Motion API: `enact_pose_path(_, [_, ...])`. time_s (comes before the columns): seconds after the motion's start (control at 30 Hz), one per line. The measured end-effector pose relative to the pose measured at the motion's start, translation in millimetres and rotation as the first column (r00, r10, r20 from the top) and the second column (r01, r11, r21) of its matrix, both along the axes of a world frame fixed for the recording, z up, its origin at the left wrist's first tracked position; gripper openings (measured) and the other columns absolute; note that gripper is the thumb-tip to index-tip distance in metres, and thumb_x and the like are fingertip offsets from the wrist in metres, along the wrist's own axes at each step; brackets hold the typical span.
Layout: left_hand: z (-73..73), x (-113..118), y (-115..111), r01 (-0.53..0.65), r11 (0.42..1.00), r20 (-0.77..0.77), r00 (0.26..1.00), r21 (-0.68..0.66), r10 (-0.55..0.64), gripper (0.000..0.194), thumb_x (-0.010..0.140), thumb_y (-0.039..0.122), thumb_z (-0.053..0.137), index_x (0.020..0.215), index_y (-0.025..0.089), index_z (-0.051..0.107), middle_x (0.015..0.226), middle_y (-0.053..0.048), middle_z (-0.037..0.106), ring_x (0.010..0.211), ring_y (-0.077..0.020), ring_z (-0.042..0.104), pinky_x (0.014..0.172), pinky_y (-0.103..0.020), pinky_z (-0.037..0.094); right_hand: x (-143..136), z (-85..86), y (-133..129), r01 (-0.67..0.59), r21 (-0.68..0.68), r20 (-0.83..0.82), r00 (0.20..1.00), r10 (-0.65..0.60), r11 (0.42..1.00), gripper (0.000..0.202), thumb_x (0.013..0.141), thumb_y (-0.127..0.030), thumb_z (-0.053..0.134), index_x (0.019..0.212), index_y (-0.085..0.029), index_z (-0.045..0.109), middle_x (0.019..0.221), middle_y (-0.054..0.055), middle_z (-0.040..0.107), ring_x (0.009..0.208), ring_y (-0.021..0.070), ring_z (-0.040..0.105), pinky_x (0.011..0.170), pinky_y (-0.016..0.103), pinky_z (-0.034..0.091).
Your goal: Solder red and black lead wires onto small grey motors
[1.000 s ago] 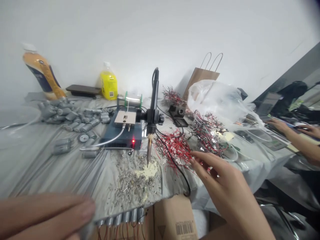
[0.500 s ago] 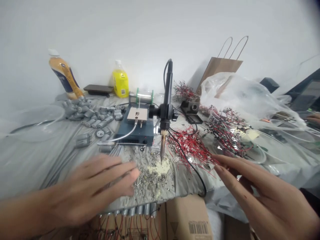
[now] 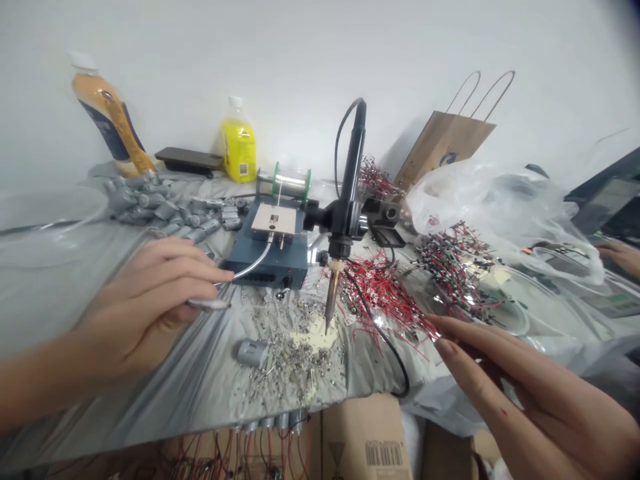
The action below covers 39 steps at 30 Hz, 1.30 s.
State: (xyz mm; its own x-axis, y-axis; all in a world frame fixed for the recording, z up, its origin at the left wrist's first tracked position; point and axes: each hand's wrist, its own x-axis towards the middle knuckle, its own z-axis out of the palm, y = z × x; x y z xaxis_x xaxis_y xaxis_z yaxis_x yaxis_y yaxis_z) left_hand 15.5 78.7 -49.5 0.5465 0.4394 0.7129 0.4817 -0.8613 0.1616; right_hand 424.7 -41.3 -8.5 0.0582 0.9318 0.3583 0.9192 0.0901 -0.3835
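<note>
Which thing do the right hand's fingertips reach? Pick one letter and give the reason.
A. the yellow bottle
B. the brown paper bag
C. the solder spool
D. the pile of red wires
D: the right hand stretches its fingers to the near edge of the pile of red wires, right of the soldering iron clamped on its stand.

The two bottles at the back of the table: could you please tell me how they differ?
The orange bottle is taller and slimmer, with a dark label; the yellow bottle is short and squat, with a yellow label. The orange bottle stands far left beside the grey motors; the yellow bottle stands nearer the solder spool. Both have white caps and stand by the wall.
</note>
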Motion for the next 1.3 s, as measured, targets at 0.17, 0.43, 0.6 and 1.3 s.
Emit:
enact_pose_path(0.17, [-3.8, -2, -1, 0.096, 0.994, -0.135, 0.987, 0.042, -0.090, 0.028, 0.095, 0.001, 0.057, 0.107, 0.024, 0.067, 0.100, -0.002, 0.079, 0.105, -0.0255, 0.071, 0.114, -0.056, 0.048, -6, 3.2, 3, -0.016, -0.011, 0.016, 1.000, 0.017, 1.000, 0.032, 0.102, -0.050, 0.066, 0.123, -0.031, 0.080, 0.128, 0.005, 0.079, 0.116, 0.0299, 0.077, 0.098, 0.040, 0.069])
enact_pose_path(0.43, [1.9, 8, -5, 0.059, 0.983, -0.199, 0.980, 0.172, -0.024, 0.023, 0.095, 0.002, 0.059, 0.102, 0.023, 0.066, 0.094, 0.000, 0.078, 0.097, -0.0253, 0.067, 0.110, -0.056, 0.047, -9, 5.1, 2, -0.059, -0.055, 0.049, 0.997, 0.062, 0.997, 0.032, 0.103, -0.048, 0.064, 0.128, -0.033, 0.079, 0.130, 0.005, 0.078, 0.117, 0.0309, 0.077, 0.097, 0.042, 0.069])
enact_pose_path(0.6, [3.6, 13, -8, 0.022, 0.980, -0.170, 0.985, 0.195, 0.012, 0.023, 0.097, 0.005, 0.057, 0.099, 0.026, 0.065, 0.090, 0.003, 0.078, 0.093, -0.0247, 0.066, 0.110, -0.054, 0.047, -4, 2.4, 0, -0.065, -0.044, 0.057, 0.996, 0.067, 0.997, 0.028, 0.102, -0.044, 0.066, 0.126, -0.037, 0.079, 0.129, 0.003, 0.078, 0.115, 0.0302, 0.078, 0.102, 0.046, 0.067])
enact_pose_path(1.3, [8.6, 21, -12, 0.017, 0.973, -0.174, 0.984, 0.230, 0.024, 0.019, 0.102, 0.004, 0.057, 0.098, 0.022, 0.062, 0.087, -0.001, 0.078, 0.093, -0.0264, 0.061, 0.103, -0.056, 0.046, -14, -1.3, 8, -0.040, -0.037, 0.006, 0.999, 0.041, 0.998, 0.028, 0.103, -0.056, 0.065, 0.121, -0.039, 0.078, 0.124, -0.003, 0.080, 0.113, 0.0238, 0.077, 0.093, 0.031, 0.068])
